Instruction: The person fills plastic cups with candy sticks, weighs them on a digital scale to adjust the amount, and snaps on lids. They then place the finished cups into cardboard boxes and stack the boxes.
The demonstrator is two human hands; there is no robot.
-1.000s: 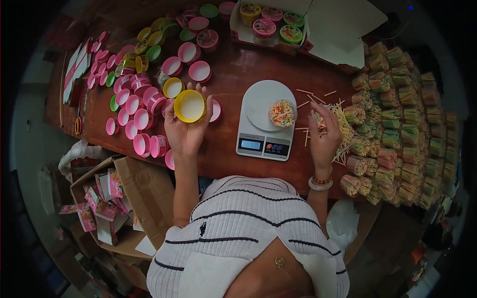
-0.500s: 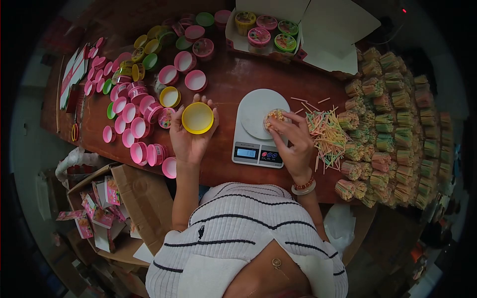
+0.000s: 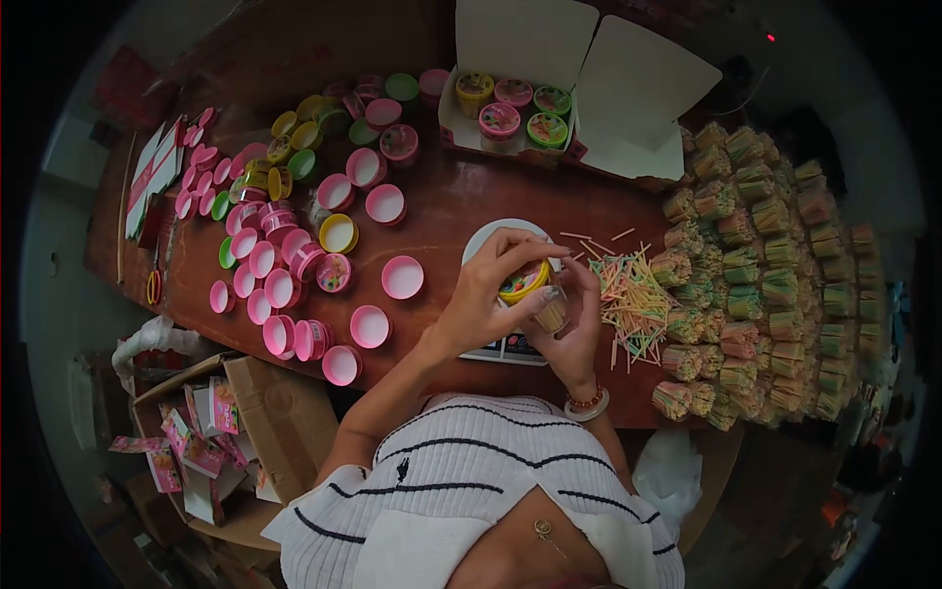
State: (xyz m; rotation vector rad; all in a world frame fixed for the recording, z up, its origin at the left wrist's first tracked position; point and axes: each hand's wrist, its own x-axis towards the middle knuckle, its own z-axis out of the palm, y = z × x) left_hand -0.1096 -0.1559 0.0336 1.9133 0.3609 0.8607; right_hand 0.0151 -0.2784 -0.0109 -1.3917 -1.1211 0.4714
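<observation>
Both hands meet over the white kitchen scale (image 3: 481,240), which they partly hide. My left hand (image 3: 483,302) is closed around a yellow lid (image 3: 523,282) with a colourful printed top. That lid sits on the mouth of a clear plastic cup (image 3: 553,314) full of thin pale sticks, tilted toward the left. My right hand (image 3: 577,329) wraps the cup from the right side. Just right of my right hand lies a loose pile of pastel sticks (image 3: 636,304). Pink lids (image 3: 402,278) lie left of my left forearm.
Many bundles of sticks (image 3: 741,260) are stacked at right. An open white box (image 3: 510,147) at the back holds several lidded cups. More pink, yellow and green lids (image 3: 340,234) spread across the left. Scissors (image 3: 154,287) lie at the far left; a cardboard box (image 3: 280,412) stands below.
My left hand has brought the yellow lid rightward and turned it onto the cup. My right hand has raised the cup from the scale and tilted it. The view has shifted slightly.
</observation>
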